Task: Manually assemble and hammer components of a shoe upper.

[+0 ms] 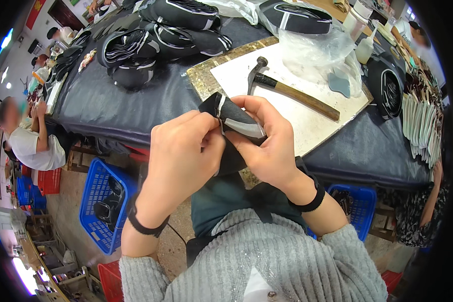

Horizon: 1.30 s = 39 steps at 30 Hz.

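Both my hands hold a black shoe upper (239,117) with a pale grey strip along it, above the table's near edge. My left hand (183,151) pinches its left edge between thumb and bent fingers; the fingertips are partly hidden. With its fingers curled over the far side and the thumb on the near side, my right hand (272,143) grips the other end. Part of the dark piece hangs down between the hands. Just beyond them a hammer (302,99) with a wooden handle lies on a white board (292,128).
Bundles of black uppers (173,43) are heaped at the far left of the dark table (136,108). Clear plastic bags (312,55) and a squeeze bottle (365,49) stand beyond the board. Blue baskets (88,201) flank me below. Other people (38,143) sit at both sides.
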Motion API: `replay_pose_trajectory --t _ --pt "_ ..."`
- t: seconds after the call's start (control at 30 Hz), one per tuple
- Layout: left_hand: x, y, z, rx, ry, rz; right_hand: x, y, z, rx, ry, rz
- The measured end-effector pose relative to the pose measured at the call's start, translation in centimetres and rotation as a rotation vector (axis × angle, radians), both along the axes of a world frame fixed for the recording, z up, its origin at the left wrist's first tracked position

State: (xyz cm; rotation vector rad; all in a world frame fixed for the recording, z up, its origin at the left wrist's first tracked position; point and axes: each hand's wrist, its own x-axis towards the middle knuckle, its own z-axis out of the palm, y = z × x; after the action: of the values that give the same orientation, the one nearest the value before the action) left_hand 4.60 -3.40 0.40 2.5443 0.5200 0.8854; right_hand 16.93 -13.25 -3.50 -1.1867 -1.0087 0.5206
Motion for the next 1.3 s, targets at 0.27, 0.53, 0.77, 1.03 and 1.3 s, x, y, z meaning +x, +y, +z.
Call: replay_pose_trajectory --t 0.27,0.53,0.77,1.03,1.3 --pt "0.1 0.2 -0.7 -0.298 -0.118 0.085 -0.6 0.8 -0.4 0.026 0.108 -0.068" --pt "0.1 0.4 0.1 -0.183 -0.018 0.053 -0.7 1.0 -0.5 0.019 0.047 -0.105" --pt "1.6 -0.6 -1.6 0.273 -0.229 0.249 -0.9 1.8 -0.3 0.036 0.157 -0.188" --pt "0.6 -1.1 -1.1 0.136 -0.348 -0.063 -0.3 1.4 -1.3 0.094 0.600 0.032" --pt "-2.0 1.9 1.9 -1.025 -0.058 -0.233 0.5 0.5 -1.1 0.097 0.705 0.342"
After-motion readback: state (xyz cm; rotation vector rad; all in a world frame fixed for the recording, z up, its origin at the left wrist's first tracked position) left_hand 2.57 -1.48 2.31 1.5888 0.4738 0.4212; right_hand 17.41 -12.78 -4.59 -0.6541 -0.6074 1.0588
